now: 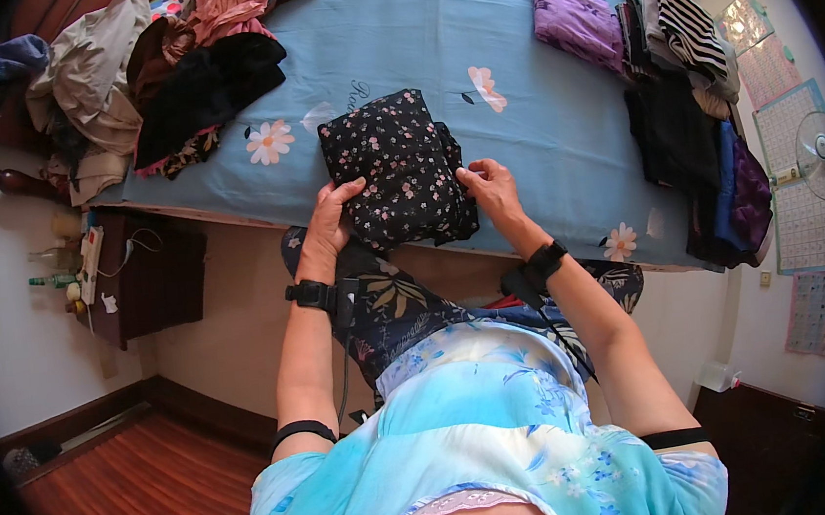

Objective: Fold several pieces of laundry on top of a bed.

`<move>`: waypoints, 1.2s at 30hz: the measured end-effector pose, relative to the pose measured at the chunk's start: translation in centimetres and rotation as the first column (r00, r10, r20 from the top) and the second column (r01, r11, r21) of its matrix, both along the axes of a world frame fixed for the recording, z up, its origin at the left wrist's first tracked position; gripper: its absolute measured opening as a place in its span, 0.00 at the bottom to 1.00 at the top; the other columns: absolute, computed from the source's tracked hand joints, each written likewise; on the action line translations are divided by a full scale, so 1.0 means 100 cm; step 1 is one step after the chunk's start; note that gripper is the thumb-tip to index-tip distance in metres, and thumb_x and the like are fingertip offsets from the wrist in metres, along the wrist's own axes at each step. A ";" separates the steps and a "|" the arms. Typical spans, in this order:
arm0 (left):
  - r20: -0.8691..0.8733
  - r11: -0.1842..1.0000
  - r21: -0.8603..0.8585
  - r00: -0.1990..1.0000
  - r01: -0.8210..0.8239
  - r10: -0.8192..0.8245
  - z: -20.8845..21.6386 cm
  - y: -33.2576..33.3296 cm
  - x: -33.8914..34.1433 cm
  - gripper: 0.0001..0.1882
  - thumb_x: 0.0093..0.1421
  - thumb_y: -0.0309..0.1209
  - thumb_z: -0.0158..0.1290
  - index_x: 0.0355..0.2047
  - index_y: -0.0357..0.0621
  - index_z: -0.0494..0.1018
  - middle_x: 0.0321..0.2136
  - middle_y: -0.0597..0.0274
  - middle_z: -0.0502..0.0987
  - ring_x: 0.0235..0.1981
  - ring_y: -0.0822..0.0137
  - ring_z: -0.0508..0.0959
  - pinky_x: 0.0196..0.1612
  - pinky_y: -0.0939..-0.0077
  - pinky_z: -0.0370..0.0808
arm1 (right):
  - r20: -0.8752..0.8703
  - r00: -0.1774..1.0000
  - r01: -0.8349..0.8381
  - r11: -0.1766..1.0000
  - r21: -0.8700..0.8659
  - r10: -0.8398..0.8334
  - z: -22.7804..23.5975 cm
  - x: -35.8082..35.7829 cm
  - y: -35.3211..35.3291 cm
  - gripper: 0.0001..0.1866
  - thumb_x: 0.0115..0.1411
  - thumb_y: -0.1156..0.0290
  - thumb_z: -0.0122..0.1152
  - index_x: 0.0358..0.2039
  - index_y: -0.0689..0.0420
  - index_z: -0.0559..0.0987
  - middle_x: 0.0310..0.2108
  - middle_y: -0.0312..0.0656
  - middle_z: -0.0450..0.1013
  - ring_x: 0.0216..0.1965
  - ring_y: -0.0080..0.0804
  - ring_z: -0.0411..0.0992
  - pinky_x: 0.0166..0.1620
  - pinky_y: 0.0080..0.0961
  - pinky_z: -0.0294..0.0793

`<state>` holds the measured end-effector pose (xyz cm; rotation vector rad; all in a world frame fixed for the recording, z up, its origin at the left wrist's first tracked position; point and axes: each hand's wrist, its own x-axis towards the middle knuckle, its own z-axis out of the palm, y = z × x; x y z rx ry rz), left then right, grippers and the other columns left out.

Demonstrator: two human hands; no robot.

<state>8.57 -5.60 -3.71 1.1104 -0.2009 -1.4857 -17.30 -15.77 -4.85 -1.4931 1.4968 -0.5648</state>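
Note:
A black garment with small pink and white flowers (395, 171), folded into a compact bundle, lies at the near edge of the bed. My left hand (331, 220) grips its left side, thumb on top and the other fingers underneath. On the opposite side, my right hand (492, 190) pinches the garment's right edge between thumb and fingers. The bundle's near end hangs slightly over the bed's edge, above my lap. The fingers under the cloth are partly hidden.
Blue flowered bedsheet (523, 169) spreads around the garment. Rumpled clothes (211, 89) are heaped at the far left. Along the right stand a folded purple garment (576, 22) and stacks of folded clothes (671, 127). A dark nightstand (164, 279) stands below left, and a fan (821, 158) at far right.

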 end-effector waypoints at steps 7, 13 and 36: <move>-0.047 0.992 -0.126 0.999 -0.024 0.018 0.036 0.006 0.013 0.12 0.59 0.32 0.54 0.41 0.37 0.73 0.34 0.61 0.78 0.32 0.71 0.80 0.37 0.77 0.79 | 0.231 0.971 0.017 0.985 0.173 -0.057 0.014 0.002 0.002 0.26 0.60 0.49 0.58 0.45 0.61 0.78 0.34 0.39 0.77 0.33 0.26 0.72 0.39 0.23 0.71; -0.091 0.950 -0.285 0.990 -0.125 0.103 0.092 0.002 0.027 0.18 0.60 0.38 0.53 0.43 0.36 0.74 0.39 0.53 0.78 0.35 0.64 0.81 0.37 0.73 0.81 | 0.582 0.807 -0.259 0.828 0.498 -0.098 0.046 0.038 0.010 0.29 0.64 0.44 0.47 0.56 0.53 0.69 0.49 0.36 0.71 0.46 0.29 0.71 0.46 0.31 0.71; 0.121 0.874 0.118 0.867 0.472 -0.484 0.013 -0.017 -0.057 0.26 0.53 0.36 0.61 0.49 0.42 0.67 0.39 0.63 0.77 0.37 0.63 0.80 0.39 0.54 0.80 | 0.695 0.507 -0.242 0.689 0.683 -0.510 0.044 -0.052 0.036 0.42 0.53 0.28 0.48 0.60 0.45 0.66 0.58 0.40 0.66 0.58 0.39 0.64 0.54 0.53 0.66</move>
